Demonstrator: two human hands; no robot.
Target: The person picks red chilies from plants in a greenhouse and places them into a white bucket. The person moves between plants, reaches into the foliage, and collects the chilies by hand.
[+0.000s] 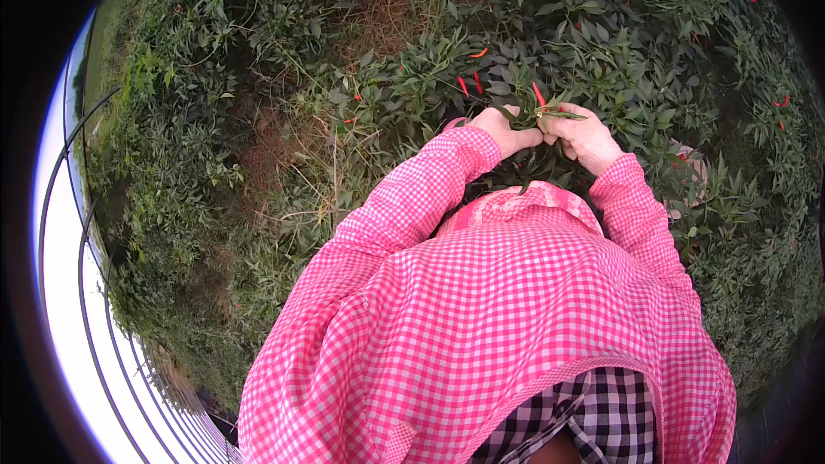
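Note:
Both hands meet among the leaves of a chili pepper plant. My right hand (583, 138) pinches a leafy chili sprig (553, 113), its fingertips curled under the leaves. From the sprig a red chili pepper (539, 94) points upward, just above the fingers. My left hand (506, 132) closes around the sprig's other side, thumb stretched toward the right fingertips; its other fingers are partly hidden by leaves. Two more red chilies, one (463, 86) and another (477, 82), hang beyond the left hand. An orange chili (479, 53) sits farther out.
Dense chili plants (625, 58) surround the hands, with scattered red fruit (782, 102) at right. Dry grass (383, 3) lies between rows. A pink-and-white cloth (528, 203) bulges at the waist. Pale pink material (693, 171) shows through leaves. Dark curved hoops (80, 264) stand at far left.

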